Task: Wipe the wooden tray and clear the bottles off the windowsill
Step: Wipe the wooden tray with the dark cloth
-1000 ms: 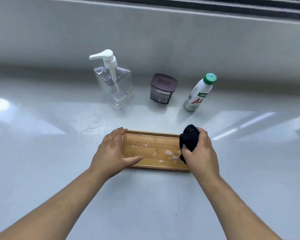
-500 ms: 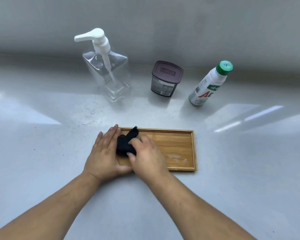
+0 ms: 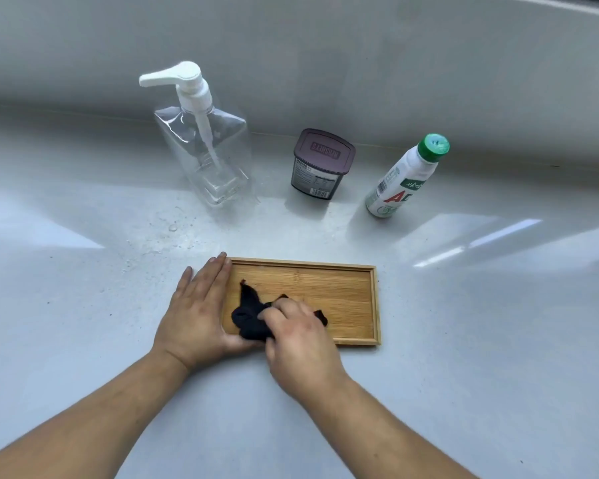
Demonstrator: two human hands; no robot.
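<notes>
A shallow wooden tray lies on the grey windowsill in front of me. My left hand presses flat on the tray's left end, fingers together, thumb along the near rim. My right hand grips a black cloth and holds it on the tray's left half, near the front rim. Behind the tray stand a clear pump bottle, a dark jar with a purple lid and a white bottle with a green cap.
The three containers stand in a row close to the back wall. Small droplets and specks lie on the sill between the pump bottle and the tray. Bright light patches fall across the sill at left and right.
My right hand has carried the black cloth from the tray's right end across to its left half. The white spots on the tray's wood are gone. My left hand stays on the left end.
</notes>
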